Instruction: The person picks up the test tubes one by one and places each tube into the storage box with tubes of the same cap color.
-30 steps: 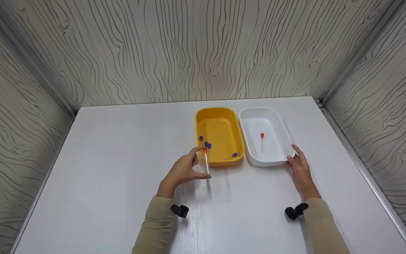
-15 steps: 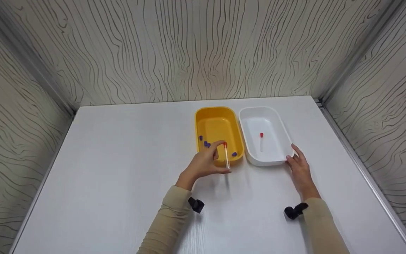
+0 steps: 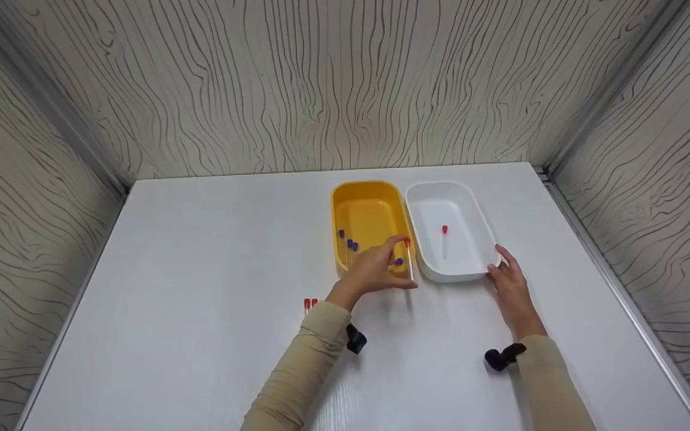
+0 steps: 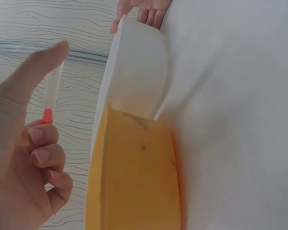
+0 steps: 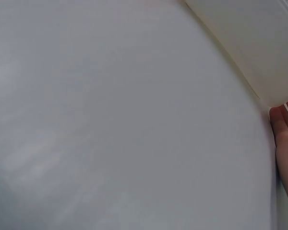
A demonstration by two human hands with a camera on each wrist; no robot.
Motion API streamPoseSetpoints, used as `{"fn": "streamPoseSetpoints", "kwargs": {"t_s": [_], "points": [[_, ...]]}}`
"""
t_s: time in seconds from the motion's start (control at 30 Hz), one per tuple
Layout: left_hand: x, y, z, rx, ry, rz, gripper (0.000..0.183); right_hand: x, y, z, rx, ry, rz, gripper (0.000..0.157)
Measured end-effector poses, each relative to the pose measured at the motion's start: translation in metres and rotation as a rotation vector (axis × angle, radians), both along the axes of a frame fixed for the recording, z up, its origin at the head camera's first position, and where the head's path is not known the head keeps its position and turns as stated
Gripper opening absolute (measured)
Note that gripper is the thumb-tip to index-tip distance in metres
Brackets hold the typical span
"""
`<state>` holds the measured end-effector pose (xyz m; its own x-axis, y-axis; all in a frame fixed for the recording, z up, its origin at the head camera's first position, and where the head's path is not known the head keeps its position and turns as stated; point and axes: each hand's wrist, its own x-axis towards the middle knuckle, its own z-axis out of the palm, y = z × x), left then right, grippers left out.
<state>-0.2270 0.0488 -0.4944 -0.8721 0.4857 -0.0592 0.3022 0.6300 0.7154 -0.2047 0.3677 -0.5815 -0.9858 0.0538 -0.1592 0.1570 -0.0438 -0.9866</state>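
Walls (image 3: 321,90) with wavy lines border a white counter (image 3: 213,251) on three sides; the left hand (image 3: 374,269) pinches a red-capped tube (image 3: 411,262) beside the yellow tray (image 3: 372,218), the right hand (image 3: 510,287) gripping the white tray (image 3: 450,278).

Table: a white, slightly glossy top (image 3: 189,251), its far edge lying along the back wall.
Back wall: a pale panel (image 3: 345,84) with dark, wavy, wood-grain lines.
Side walls: the left panel (image 3: 9,239) and right panel (image 3: 656,203) carry the same pattern.
Corners: a grey metal post on the left (image 3: 57,114), another on the right (image 3: 605,84).
Right table edge: a silvery rail (image 3: 632,305) runs alongside.
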Motion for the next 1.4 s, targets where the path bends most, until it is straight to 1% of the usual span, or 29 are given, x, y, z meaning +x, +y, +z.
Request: {"fn": "streamPoseSetpoints", "kwargs": {"t_s": [0.07, 0.27, 0.47, 0.6, 0.7, 0.77, 0.87, 1.17, 1.27, 1.4], "points": [[-0.002, 0.005, 0.0, 0.002, 0.0, 0.001, 0.093, 0.0, 0.001, 0.0, -0.009, 0.007, 0.001, 0.061], [-0.007, 0.02, 0.0, -0.016, 0.031, 0.011, 0.092, 0.001, 0.001, 0.001, -0.012, 0.009, 0.008, 0.06], [-0.011, 0.033, -0.001, -0.05, 0.023, 0.042, 0.09, 0.002, 0.001, -0.001, -0.021, 0.024, 0.006, 0.061], [-0.015, 0.041, 0.0, -0.068, -0.018, 0.082, 0.089, 0.003, 0.002, -0.001, -0.035, 0.017, -0.016, 0.061], [-0.018, 0.046, 0.001, -0.049, -0.078, 0.126, 0.088, 0.003, 0.001, 0.0, -0.043, 0.007, -0.029, 0.062], [-0.02, 0.048, 0.001, -0.033, -0.112, 0.158, 0.088, 0.002, 0.001, 0.0, -0.029, -0.005, -0.027, 0.063], [-0.023, 0.052, 0.0, -0.024, -0.143, 0.188, 0.087, 0.001, 0.0, 0.001, -0.018, -0.023, -0.024, 0.062], [-0.029, 0.062, -0.007, -0.061, -0.176, 0.222, 0.091, -0.001, -0.003, 0.0, -0.013, -0.016, -0.022, 0.062], [-0.03, 0.062, -0.009, -0.079, -0.187, 0.222, 0.091, -0.001, -0.003, -0.001, -0.018, -0.007, -0.024, 0.062], [-0.03, 0.061, -0.01, -0.076, -0.199, 0.216, 0.092, 0.002, -0.002, -0.001, -0.013, -0.011, -0.023, 0.062]]}}
